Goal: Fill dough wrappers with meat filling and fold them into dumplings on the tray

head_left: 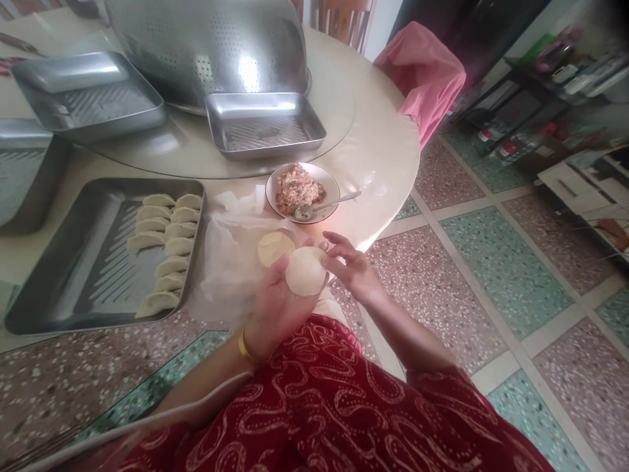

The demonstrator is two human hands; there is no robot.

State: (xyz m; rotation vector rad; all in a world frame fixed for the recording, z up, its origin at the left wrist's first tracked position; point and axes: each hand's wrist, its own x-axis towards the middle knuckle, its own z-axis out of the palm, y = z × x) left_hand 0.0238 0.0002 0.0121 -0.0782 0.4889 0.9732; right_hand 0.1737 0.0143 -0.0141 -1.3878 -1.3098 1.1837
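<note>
While the left hand (pixel 275 298) cups a round, smooth, pale wrapper (pixel 305 271) flat on its fingers, the right hand (pixel 346 265) pinches the disc's right rim with curled fingertips, just off the tabletop's near edge. A second floury wrapper (pixel 273 247) lies on crinkled white paper (pixel 230 262) at that edge. Beyond it sits a white bowl (pixel 330 185) of coarse pink filling (pixel 299 188) with a metal spoon (pixel 324 207). Folded crescent dumplings (pixel 167 246) line the right side of a ribbed steel tray (pixel 73 275).
</note>
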